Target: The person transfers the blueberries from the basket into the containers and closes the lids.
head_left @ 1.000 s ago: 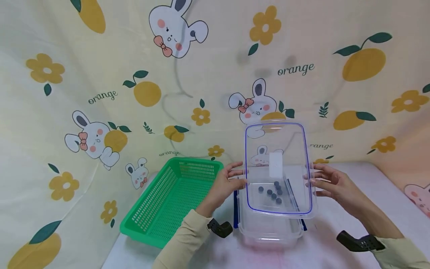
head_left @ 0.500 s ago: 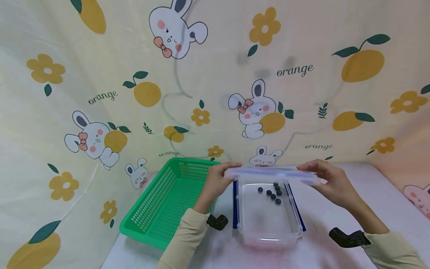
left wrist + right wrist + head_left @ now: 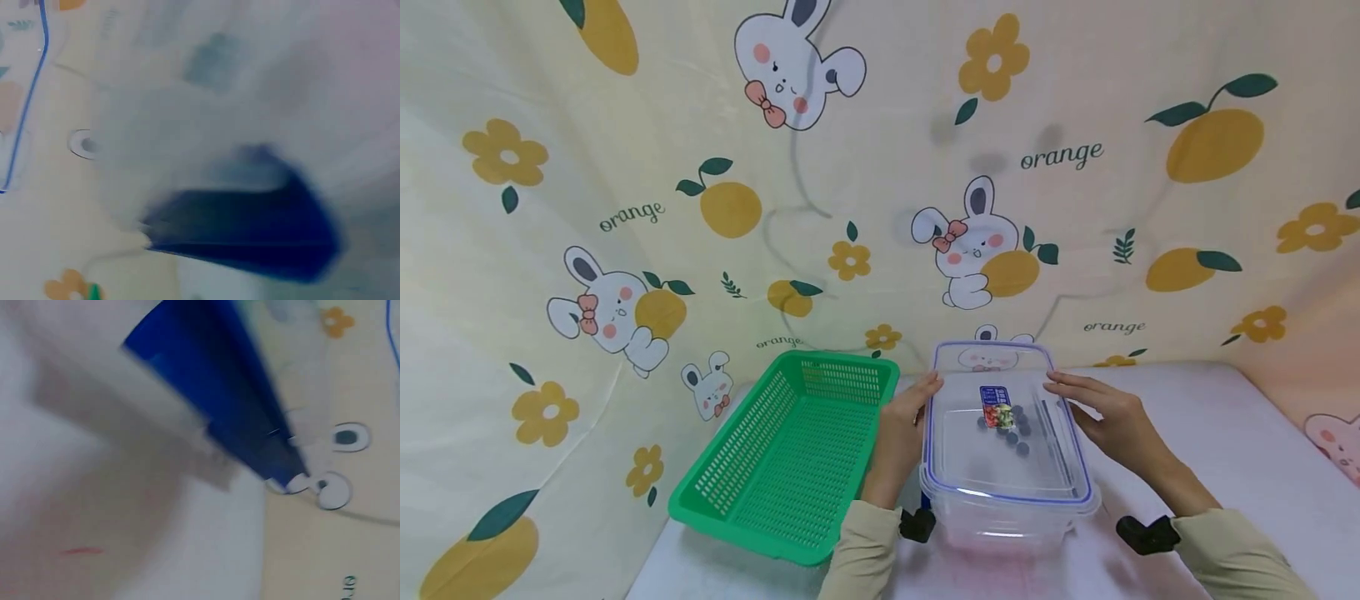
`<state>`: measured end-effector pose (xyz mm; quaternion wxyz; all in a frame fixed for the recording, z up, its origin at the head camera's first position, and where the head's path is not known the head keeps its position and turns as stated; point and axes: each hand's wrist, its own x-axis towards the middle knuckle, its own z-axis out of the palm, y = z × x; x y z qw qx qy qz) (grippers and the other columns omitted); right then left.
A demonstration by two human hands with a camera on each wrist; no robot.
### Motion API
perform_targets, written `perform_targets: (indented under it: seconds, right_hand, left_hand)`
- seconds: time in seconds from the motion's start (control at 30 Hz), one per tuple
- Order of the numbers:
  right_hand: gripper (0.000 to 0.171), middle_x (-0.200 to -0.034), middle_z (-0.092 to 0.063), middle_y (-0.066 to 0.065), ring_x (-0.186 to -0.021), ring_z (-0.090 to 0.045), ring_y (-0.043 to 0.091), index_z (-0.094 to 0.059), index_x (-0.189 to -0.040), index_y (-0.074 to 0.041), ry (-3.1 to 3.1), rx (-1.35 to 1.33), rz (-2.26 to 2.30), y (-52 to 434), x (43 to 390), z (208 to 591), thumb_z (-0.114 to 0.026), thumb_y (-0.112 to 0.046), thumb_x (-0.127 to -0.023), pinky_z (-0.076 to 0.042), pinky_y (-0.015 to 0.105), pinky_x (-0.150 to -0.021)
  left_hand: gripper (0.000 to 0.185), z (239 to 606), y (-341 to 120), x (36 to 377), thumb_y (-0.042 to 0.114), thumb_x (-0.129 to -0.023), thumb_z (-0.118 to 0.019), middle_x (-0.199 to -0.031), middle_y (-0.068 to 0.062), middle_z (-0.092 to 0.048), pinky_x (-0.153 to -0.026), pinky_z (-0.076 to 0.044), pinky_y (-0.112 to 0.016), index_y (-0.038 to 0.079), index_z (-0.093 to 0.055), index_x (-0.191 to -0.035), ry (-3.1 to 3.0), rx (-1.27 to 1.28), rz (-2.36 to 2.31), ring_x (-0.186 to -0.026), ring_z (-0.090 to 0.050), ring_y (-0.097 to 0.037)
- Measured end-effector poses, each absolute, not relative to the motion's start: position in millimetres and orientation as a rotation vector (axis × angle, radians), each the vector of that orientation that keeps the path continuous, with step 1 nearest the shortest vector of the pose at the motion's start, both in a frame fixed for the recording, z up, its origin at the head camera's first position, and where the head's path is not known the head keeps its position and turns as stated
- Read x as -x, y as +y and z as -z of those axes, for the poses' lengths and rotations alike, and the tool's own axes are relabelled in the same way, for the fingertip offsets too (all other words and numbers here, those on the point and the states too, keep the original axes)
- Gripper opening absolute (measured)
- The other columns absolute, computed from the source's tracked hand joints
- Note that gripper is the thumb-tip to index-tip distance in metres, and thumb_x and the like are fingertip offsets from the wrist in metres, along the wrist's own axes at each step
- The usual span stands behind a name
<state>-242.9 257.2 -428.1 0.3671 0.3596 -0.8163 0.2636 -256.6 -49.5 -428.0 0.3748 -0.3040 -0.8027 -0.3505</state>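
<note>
A clear plastic lid (image 3: 955, 450) with a blue seal and a coloured label lies over the clear food storage box (image 3: 1003, 525) in the head view, its far end reaching past the box. My left hand (image 3: 898, 442) grips the lid's left edge and my right hand (image 3: 1116, 421) holds its right edge. Through the lid show several small dark round pieces (image 3: 1022, 450), blueberry-like, on the box floor. The box's blue side latches hang outward: one latch (image 3: 250, 234) fills the left wrist view, the other latch (image 3: 212, 394) the right wrist view. Neither hand shows in those wrist views.
A green perforated basket (image 3: 775, 467) stands just left of the box, close to my left forearm. The white tabletop (image 3: 1187, 450) stretches to the right. Behind it hangs a cream cloth (image 3: 880, 167) printed with rabbits and oranges.
The lid has tipped over from standing raised, through edge-on, to lying label-up over the box. Both hands have turned with it, still at its sides.
</note>
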Motion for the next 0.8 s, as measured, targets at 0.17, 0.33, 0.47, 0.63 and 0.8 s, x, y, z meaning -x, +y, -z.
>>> perform_targets:
  seconds: [0.17,0.33,0.47,0.63,0.8]
  right_hand:
    - [0.071,-0.12,-0.066,0.011,-0.113,-0.061,0.023,-0.07,-0.117,-0.004,-2.115,-0.973,-0.596,253.4,248.8,447.8,-0.081,0.024,-0.053,-0.032,0.01,-0.096]
    - [0.069,-0.12,-0.066,0.012,-0.105,-0.064,0.034,-0.069,-0.116,-0.002,-2.143,-0.967,-0.509,248.9,250.3,463.4,-0.083,0.021,-0.052,-0.034,0.013,-0.096]
    - [0.07,-0.12,-0.066,0.013,-0.102,-0.065,0.036,-0.07,-0.115,-0.001,-2.13,-0.988,-0.44,245.5,250.1,469.5,-0.083,0.021,-0.05,-0.049,0.032,-0.085]
    - [0.024,-0.121,-0.064,0.015,-0.102,-0.064,0.037,-0.068,-0.118,0.0,-2.092,-1.029,-0.336,246.9,253.5,473.5,-0.057,-0.011,-0.099,-0.053,0.044,-0.076]
    - [0.064,-0.119,-0.065,0.016,-0.101,-0.065,0.035,-0.067,-0.118,0.001,-2.09,-1.027,-0.221,246.7,256.4,474.5,-0.013,-0.031,-0.108,-0.054,0.047,-0.076]
  left_hand:
    - [0.032,446.9,-50.9,252.2,-0.005,-0.088,-0.067,-0.126,-0.011,-0.062,-0.093,-0.047,-0.031,0.002,-0.068,-0.119,-2.132,0.743,0.769,-0.115,-0.059,-0.025]
    - [0.035,456.4,-53.2,250.5,-0.004,-0.089,-0.065,-0.13,-0.01,-0.06,-0.096,-0.045,-0.033,0.006,-0.067,-0.123,-2.226,0.763,0.586,-0.12,-0.056,-0.025]
    - [0.04,463.1,-55.7,251.6,-0.006,-0.087,-0.066,-0.131,-0.008,-0.059,-0.095,-0.047,-0.037,0.009,-0.067,-0.124,-2.262,0.797,0.423,-0.122,-0.054,-0.025]
    - [0.049,472.2,-56.7,257.6,-0.008,-0.081,-0.07,-0.133,-0.007,-0.059,-0.091,-0.05,-0.04,0.011,-0.066,-0.126,-2.267,0.848,0.261,-0.124,-0.052,-0.026]
    - [0.049,478.5,-56.0,264.0,-0.005,-0.082,-0.07,-0.134,-0.006,-0.058,-0.088,-0.051,-0.038,0.012,-0.065,-0.128,-2.282,0.867,0.163,-0.126,-0.051,-0.025]
